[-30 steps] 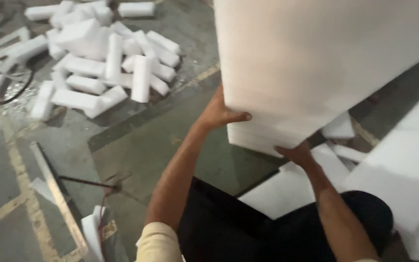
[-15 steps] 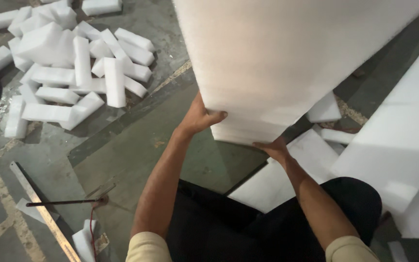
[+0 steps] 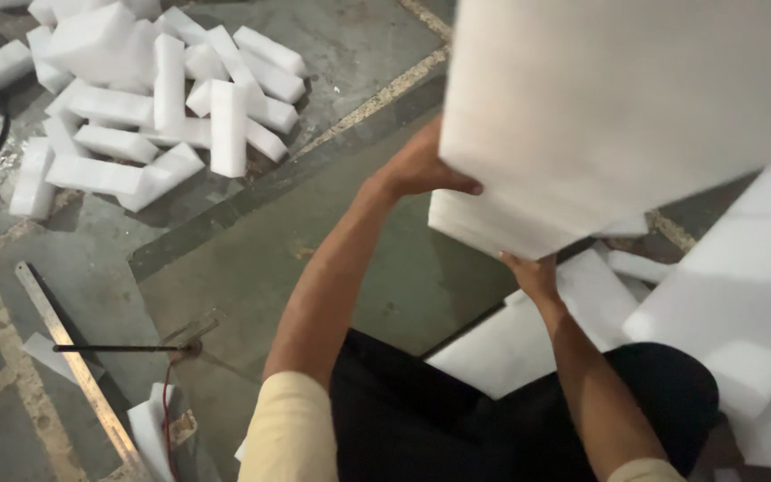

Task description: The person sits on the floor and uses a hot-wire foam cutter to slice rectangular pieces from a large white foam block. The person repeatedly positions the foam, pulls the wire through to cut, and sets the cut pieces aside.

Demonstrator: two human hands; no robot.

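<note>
From my remote seat I see a large white foam block (image 3: 617,98) filling the upper right of the frame, lifted off the concrete floor (image 3: 252,250) and tilted, with both bare hands bracing it. The left hand (image 3: 421,165), near the centre of the frame, lies flat and spread against the block's left face, thumb along the lower edge; it presses rather than closes around anything. The right hand (image 3: 533,272), just below the block's lowest corner, reaches up under it with fingers hidden behind the foam, so I cannot tell how far it is open. Below the block, at lower centre and right, flat white foam sheets (image 3: 510,344) rest on the floor beside the person's dark trousers (image 3: 430,419). In the upper left a heap of short white foam bars (image 3: 162,98) lies scattered, well apart from the hands. At lower left a long metal straightedge (image 3: 64,344) lies on the floor, with a thin dark rod (image 3: 118,348) across it.
</note>
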